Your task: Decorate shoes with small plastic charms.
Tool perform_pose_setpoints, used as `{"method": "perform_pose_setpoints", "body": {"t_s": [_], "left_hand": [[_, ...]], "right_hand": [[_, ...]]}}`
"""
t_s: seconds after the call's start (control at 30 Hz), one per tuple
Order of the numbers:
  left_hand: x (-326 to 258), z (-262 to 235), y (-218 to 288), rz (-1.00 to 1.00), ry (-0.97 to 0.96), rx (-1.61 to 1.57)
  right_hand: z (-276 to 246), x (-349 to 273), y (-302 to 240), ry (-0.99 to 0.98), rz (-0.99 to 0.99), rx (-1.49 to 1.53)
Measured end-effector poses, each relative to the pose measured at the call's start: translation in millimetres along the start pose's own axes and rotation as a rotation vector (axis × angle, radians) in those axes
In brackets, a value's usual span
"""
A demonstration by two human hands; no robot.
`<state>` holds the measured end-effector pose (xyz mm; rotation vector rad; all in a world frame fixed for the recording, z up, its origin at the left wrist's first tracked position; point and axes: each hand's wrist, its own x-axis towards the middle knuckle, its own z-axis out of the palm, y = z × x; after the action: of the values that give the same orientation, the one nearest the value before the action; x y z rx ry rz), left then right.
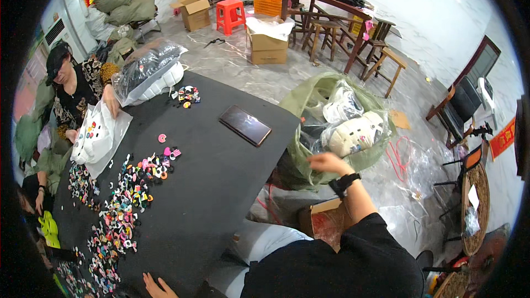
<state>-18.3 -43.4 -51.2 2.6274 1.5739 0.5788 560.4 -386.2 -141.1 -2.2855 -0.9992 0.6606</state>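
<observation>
- Tabletop (221,171), black, fills the left and middle of the view; a co-worker sits at its far left corner with both hands on a white bagged item (94,138); a dark flat tablet (245,125) lies alone near the right edge
- Green sack (309,105) stands open on the floor just beside the tabletop's right side, holding clear-bagged white foam shoes (353,132); loosely piled, they could slide out if the sack's rim is tugged
- Right hand (329,162), watch at the wrist, hovers over the sack's mouth near the bagged shoes; grip looks loosely spread and empty, though motion blur makes it hard to be sure; a blurred, quick reach risks snagging thin plastic rather than a shoe
- Left hand (156,286) rests at the tabletop's near edge, fingers flat and open, holding nothing
- Small colourful charms (124,209) lie scattered in a long band close by; a sweep of the sleeve could brush them off
</observation>
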Motion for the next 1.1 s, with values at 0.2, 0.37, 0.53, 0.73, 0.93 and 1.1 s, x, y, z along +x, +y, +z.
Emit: {"method": "perform_pose_setpoints", "body": {"t_s": [0.2,0.37,0.53,0.73,0.93,1.1], "left_hand": [[0,3,-2,0.026,0.006,-0.009],[1,7,1,0.003,-0.003,-0.027],[0,0,-2,0.027,0.051,0.039],[2,26,-23,-0.061,-0.003,-0.055],[-8,19,-24,-0.086,0.036,-0.018],[-8,18,-19,-0.136,0.025,-0.032]], "right_hand": [[-111,-44,97,1.365,0.265,-0.122],[-108,-77,159,1.207,0.556,0.123],[-82,-65,134,0.861,0.752,-0.042],[-131,-86,161,0.889,0.371,0.033],[-201,-72,97,0.916,0.029,0.817],[-196,-82,-89,0.890,-0.095,1.395]]}}
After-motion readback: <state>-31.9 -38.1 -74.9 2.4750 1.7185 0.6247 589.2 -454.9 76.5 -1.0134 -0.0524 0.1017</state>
